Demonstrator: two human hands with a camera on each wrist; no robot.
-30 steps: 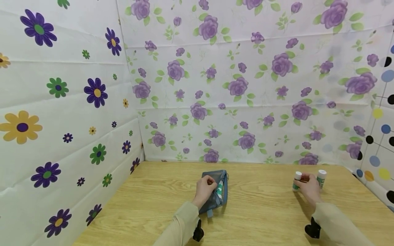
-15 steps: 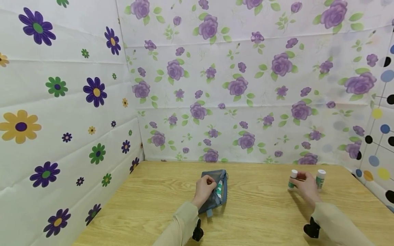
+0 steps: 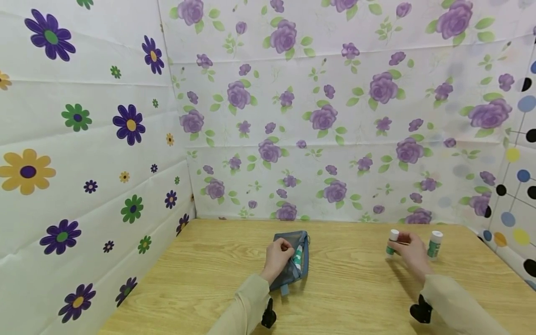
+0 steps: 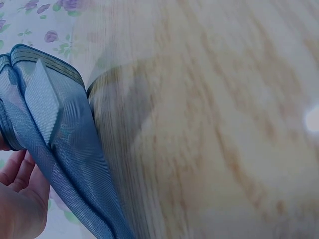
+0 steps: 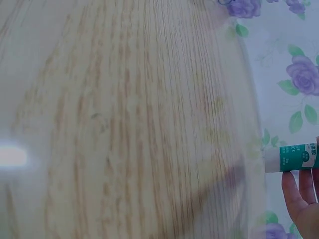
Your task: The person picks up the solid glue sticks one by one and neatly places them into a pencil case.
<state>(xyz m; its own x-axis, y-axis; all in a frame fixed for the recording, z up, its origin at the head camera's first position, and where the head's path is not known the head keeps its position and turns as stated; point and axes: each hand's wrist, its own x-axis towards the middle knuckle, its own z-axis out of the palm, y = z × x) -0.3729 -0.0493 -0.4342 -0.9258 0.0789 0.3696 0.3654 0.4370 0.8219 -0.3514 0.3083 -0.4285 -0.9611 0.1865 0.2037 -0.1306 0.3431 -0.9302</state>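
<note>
A blue mesh zipper pouch (image 3: 289,278) lies on the wooden table with its mouth parted. My left hand (image 3: 274,259) grips the pouch's left edge, thumb and fingers pinching the mesh. Inside the opening rests a green-and-white glue stick (image 3: 298,257). Between the thumb and fingers of my right hand (image 3: 412,255) is another glue stick (image 3: 390,251), upright with its white cap on top. The right wrist view shows this held glue stick (image 5: 296,157) with its green label. A thicker glue stick (image 3: 435,245) stands just right of that hand.
The wooden table (image 3: 343,279) runs back to a flower-printed curtain (image 3: 301,163). Similar printed sheets hang at the left and right sides. A light fabric tab (image 4: 46,102) sticks out from the pouch's end.
My right hand has shifted left with the glue stick, away from the standing one. My left hand and the pouch have stayed in place.
</note>
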